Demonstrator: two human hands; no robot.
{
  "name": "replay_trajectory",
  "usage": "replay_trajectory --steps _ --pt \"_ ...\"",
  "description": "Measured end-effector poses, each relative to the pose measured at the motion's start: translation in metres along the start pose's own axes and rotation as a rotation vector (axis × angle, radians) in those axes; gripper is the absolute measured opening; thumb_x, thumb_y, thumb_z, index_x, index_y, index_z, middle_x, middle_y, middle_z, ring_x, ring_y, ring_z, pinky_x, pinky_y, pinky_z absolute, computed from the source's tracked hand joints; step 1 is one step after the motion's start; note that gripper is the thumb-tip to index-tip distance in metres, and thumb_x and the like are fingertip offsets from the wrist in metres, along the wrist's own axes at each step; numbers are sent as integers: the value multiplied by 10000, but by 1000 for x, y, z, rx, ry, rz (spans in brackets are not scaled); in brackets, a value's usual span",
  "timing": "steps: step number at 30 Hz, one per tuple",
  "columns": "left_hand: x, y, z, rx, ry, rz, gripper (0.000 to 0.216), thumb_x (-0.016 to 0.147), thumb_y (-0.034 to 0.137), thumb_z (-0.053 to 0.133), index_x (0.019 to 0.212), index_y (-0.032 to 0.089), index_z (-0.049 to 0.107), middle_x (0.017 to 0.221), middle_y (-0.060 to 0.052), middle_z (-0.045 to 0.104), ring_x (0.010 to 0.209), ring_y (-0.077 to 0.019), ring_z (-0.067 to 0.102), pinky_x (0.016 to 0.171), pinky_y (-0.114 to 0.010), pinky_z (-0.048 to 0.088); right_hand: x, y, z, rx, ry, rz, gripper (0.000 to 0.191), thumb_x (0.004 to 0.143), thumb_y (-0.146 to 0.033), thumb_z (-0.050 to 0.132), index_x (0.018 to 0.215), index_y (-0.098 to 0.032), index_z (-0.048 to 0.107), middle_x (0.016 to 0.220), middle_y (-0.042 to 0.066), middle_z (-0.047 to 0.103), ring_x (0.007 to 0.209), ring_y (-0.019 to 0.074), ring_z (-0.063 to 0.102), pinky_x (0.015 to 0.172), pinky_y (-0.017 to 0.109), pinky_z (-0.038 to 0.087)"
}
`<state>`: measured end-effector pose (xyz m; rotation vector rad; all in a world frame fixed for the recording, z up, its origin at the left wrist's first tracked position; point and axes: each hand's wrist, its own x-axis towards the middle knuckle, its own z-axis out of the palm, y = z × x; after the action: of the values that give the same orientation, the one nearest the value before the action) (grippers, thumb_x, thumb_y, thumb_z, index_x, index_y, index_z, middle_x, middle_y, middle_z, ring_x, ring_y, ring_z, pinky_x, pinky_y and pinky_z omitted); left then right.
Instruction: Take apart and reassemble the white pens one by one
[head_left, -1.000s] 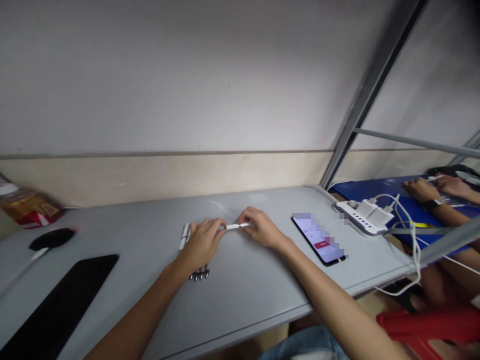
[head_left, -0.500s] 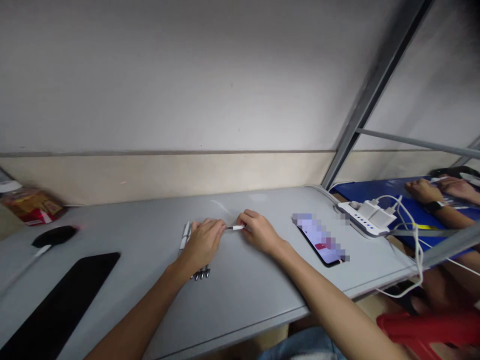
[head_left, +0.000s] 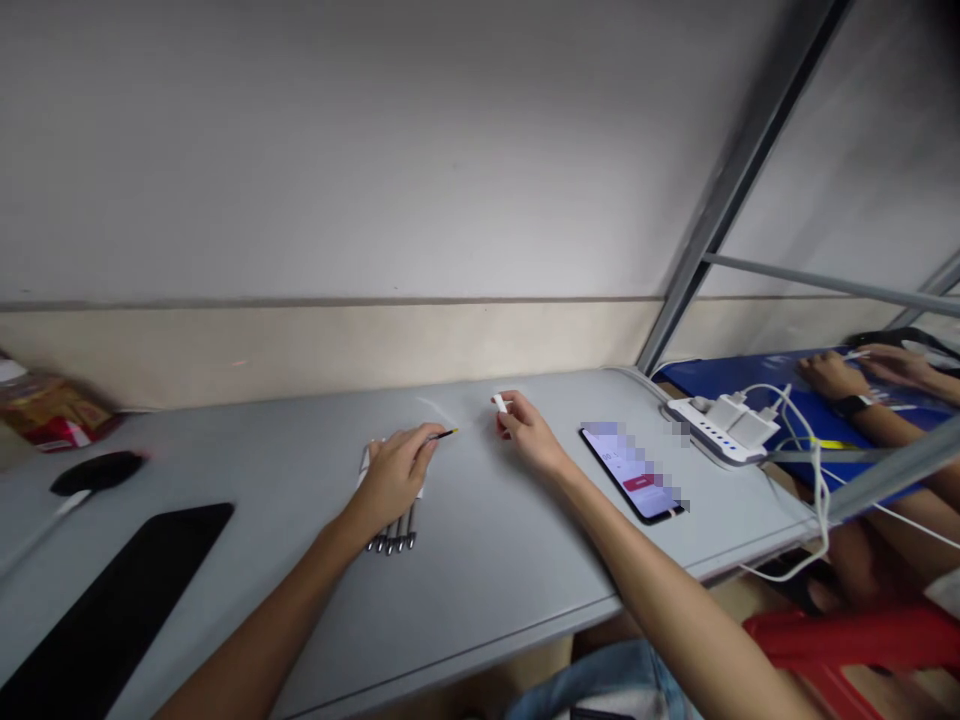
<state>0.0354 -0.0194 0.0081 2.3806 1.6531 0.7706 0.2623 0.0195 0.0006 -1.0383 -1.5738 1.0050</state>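
Observation:
My left hand [head_left: 395, 474] is closed around a slim dark pen [head_left: 445, 434]. Its thin end, with a touch of yellow, pokes out to the right past the fingertips; the rest is hidden in the hand. Between the thumb and fingers of my right hand [head_left: 529, 436] is a small white pen cap [head_left: 499, 403], held up a little way to the right of the pen's tip. Beneath my left hand several pens [head_left: 391, 541] lie side by side, silver ends towards me, their middles covered by the hand.
To the right lie a lit phone [head_left: 634, 470] and a power strip [head_left: 716, 435] with white plugs and cables. A black mat [head_left: 124, 615], a black oval object [head_left: 97, 473] and a red-and-gold packet [head_left: 56, 410] are at left. Another person's hands [head_left: 836, 378] work over a blue table beyond a metal post.
The white cap has come off the pen's end. My right hand has moved up and to the right with it, while the pen's bare tip now shows in my left hand.

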Motion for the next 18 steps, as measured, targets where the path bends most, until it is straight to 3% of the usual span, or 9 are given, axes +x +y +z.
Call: replay_trajectory --steps 3,6,10,18 --pt "-1 0 2 17 8 5 322 972 355 325 1155 290 581 948 -13 699 897 -214 624 865 -381 351 -3 -2 -2 -358 41 -183 295 828 -122 407 1062 -206 566 918 43 594 848 180 532 798 313 399" --pt "-3 0 4 21 16 30 332 976 335 331 1222 330 554 1031 -8 702 947 -218 620 876 -387 340 -7 -6 -2 -576 -41 -246 321 825 -78 400 1059 -199 584 938 65 594 892 200 528 837 336 378" --pt "-4 0 5 44 10 81 353 985 324 318 1237 369 561 1156 -11 678 1034 -224 588 866 -392 318 -12 -9 0 -683 -148 -313 259 872 -119 441 1070 -203 587 947 71 592 924 207 526 857 344 359" --pt "-5 3 6 143 11 129 319 993 296 315 1140 324 596 1065 -9 696 972 -207 581 796 -366 283 -17 -7 10 -782 -228 -400 218 961 -235 458 1125 -210 599 955 64 587 942 190 521 855 322 340"
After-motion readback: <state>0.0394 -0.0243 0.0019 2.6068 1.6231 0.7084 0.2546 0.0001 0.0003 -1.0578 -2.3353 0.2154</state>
